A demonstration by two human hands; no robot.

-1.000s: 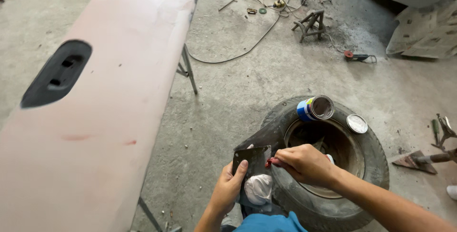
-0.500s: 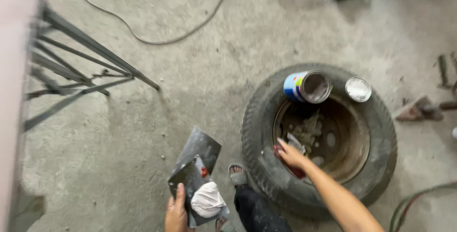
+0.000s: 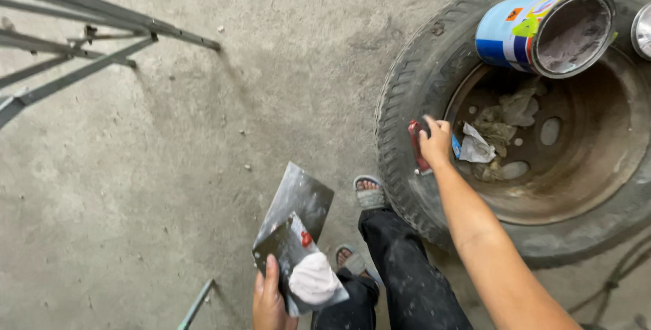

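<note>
Right hand (image 3: 436, 141) grips, seemingly, a red tube (image 3: 416, 146) on the tyre (image 3: 400, 106).

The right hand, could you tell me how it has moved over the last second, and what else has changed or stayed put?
The right hand left the metal plates, where it worked beside the left hand, and reached out to the tyre, now holding a small red tube against its inner edge. The left hand lowered the plates and white rag away from the tyre. The open can stayed lying on the tyre.

blue-white-labelled paint can (image 3: 542, 32), tipped on tyre (image 3: 400, 99)
</note>
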